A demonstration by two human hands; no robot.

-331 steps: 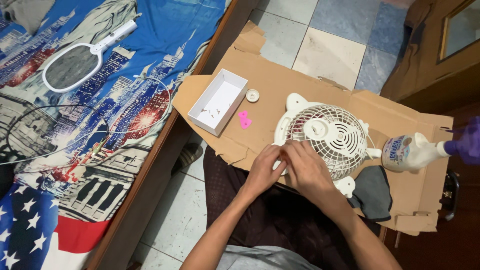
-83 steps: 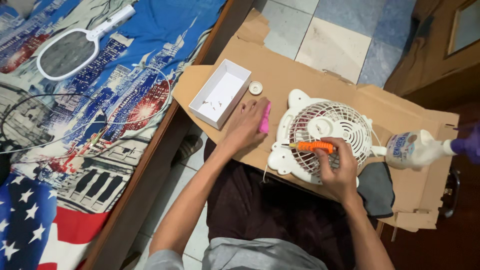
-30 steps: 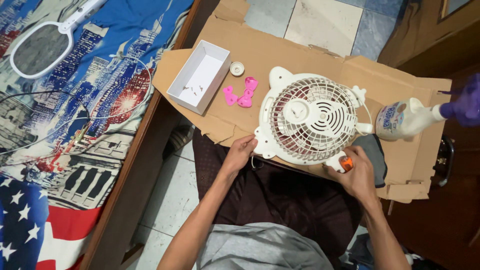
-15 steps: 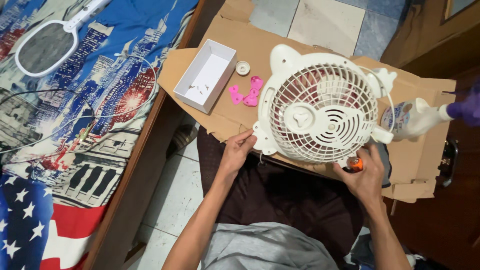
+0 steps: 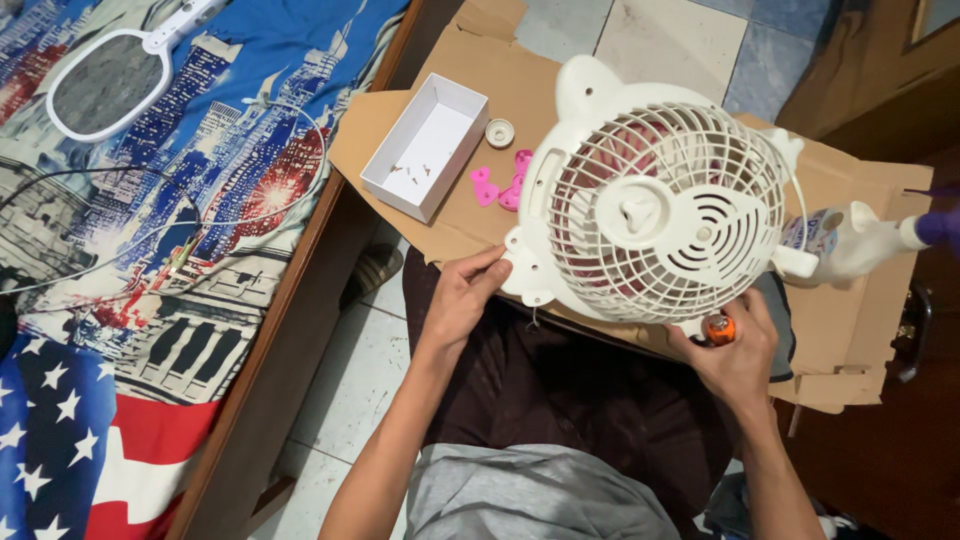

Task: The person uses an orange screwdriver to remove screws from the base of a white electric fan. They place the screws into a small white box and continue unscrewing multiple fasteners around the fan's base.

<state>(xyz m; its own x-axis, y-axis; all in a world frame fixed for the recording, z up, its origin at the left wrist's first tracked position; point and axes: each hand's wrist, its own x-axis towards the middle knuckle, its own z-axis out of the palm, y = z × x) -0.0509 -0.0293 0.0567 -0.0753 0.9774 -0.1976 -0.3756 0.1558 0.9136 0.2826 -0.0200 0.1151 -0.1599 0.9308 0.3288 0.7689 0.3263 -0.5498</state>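
The white fan (image 5: 660, 205) is tilted up off the cardboard sheet (image 5: 860, 330) over the person's lap, grille facing the camera. The left hand (image 5: 462, 295) pinches the fan's lower left edge with thumb and fingers. The right hand (image 5: 735, 355) is closed around an orange-handled screwdriver (image 5: 719, 328) at the fan's bottom rim. Beside the fan lie 2 pink parts (image 5: 503, 187), a white cap (image 5: 499, 132) and a white box (image 5: 425, 145) with small screws inside.
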